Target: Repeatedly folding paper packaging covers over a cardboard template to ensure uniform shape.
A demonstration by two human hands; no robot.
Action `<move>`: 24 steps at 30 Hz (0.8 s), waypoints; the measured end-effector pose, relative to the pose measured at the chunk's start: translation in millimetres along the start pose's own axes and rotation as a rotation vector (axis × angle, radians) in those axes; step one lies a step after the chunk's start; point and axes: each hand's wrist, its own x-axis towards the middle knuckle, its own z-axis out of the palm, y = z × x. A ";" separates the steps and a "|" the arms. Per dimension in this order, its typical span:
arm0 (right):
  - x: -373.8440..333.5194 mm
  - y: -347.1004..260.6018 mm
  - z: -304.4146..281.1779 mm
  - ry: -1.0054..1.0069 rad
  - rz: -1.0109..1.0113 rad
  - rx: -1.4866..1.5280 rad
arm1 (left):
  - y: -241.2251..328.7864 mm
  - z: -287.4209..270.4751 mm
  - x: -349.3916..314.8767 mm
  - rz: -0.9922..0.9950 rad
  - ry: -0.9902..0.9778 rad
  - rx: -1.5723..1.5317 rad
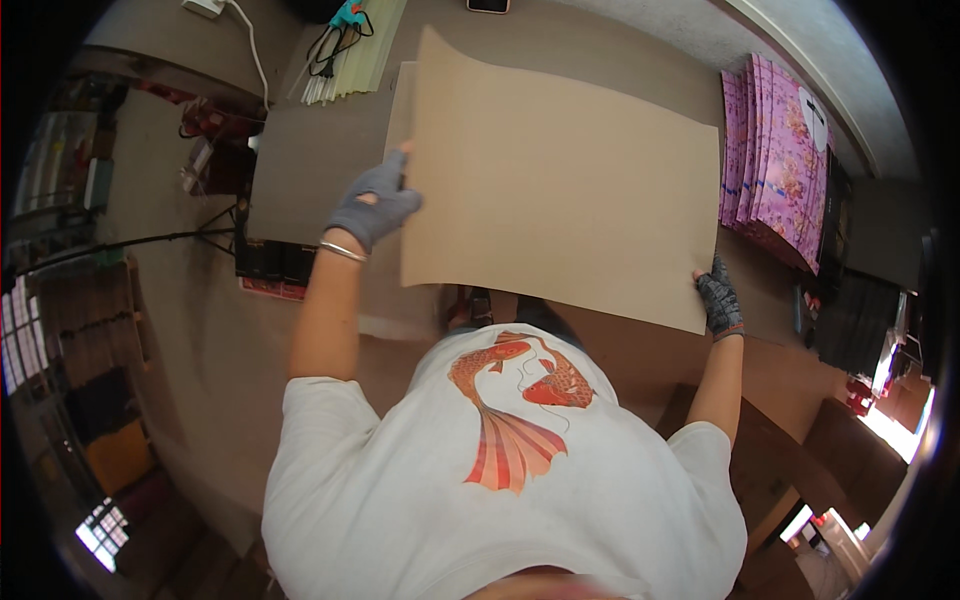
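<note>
A large, plain brown cardboard sheet spans the space in front of me, its near edge reaching past the table edge and its far left corner curling up. My left hand, in a grey fingerless glove with a bangle at the wrist, is closed at the sheet's left edge. At the near right corner, my right hand, in a darker patterned fingerless glove, pinches the edge; some of its fingers are hidden behind the sheet. Another brown sheet peeks out beneath the far left side.
On the grey table, a glue gun with a black cord lies across pale glue sticks at the far left. Pink floral folded packages stand stacked at the right, by the wall. A white cable runs at upper left.
</note>
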 end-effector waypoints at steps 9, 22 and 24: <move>-18.4 -23.2 -2.2 -0.042 -0.069 0.201 | 42.8 94.7 38.2 0.466 -0.118 1.039; 5.3 -28.8 -1.3 -0.095 -0.172 0.355 | 12.8 130.7 74.8 0.423 -0.192 1.248; 9.6 -23.2 -2.4 -0.083 -0.174 0.328 | 13.5 132.0 76.0 0.415 -0.193 1.255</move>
